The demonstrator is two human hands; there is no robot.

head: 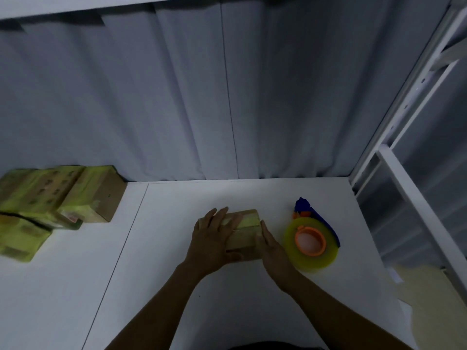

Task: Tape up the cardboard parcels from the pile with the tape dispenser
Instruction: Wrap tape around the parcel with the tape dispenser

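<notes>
Left hand [212,239] and right hand [272,250] press the parcel [247,223] flat-fingered; uneven pushing could skid it into the tape dispenser [312,245] (three o'clock).

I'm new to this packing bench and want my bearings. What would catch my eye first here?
At centre, the left hand lies flat on a small cardboard parcel while the right hand presses its right side. Just right of it lies the tape dispenser with its yellow roll and orange hub. A pile of yellow-taped parcels sits far left.
</notes>
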